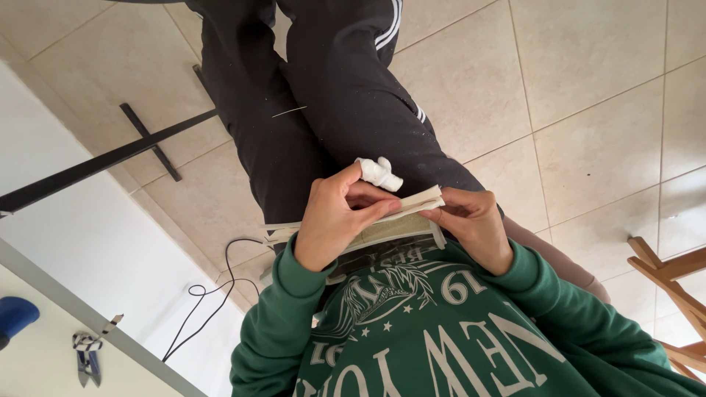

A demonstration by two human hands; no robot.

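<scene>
I sit with a folded piece of cream woven fabric (412, 204) held over my lap, just above my green sweatshirt. My left hand (334, 224) pinches the upper edge of the fabric from the left; one of its fingers is wrapped in a white bandage (380, 173). On the right, my right hand (474, 224) grips the fabric's right end, fingers curled under it. A thin pale thread or needle (289, 112) lies on my black trouser leg, away from both hands.
A white table (66, 242) with black metal legs (110, 158) runs along the left. On it lie small snips (87, 360) and a blue object (15, 315). A black cable (213, 294) hangs by the table. A wooden chair frame (673, 294) stands right on the tiled floor.
</scene>
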